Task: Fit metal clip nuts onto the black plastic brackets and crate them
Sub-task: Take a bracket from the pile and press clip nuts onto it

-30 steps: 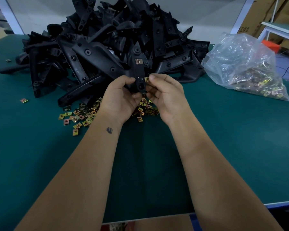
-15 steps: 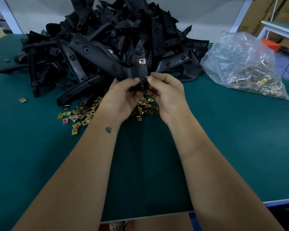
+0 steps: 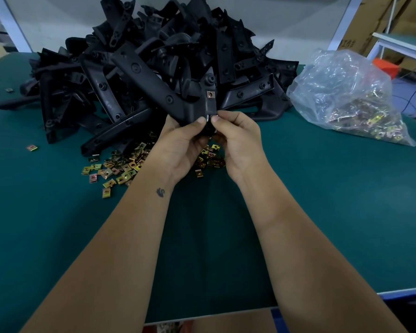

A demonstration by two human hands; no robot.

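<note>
Thumbs have closed together over the last second: a gold clip that showed beside the right thumb a moment ago is now almost hidden between both thumb tips, which suggests it has been pushed most of the way onto the bracket's edge, though the seating itself is too small to confirm. That would make this the second nut on this part, since one clip nut already sits fitted higher up the held bracket.

Left hand has its fingers curled round the bracket's lower end, thumb pressing at the front. Right hand is likewise curled, pinching the same spot from the other side.

Loose clip nuts lie scattered on the green surface just beneath the hands, before the pile of unfitted brackets. Further right rests a clear bag of nuts. No crate is in view.
</note>
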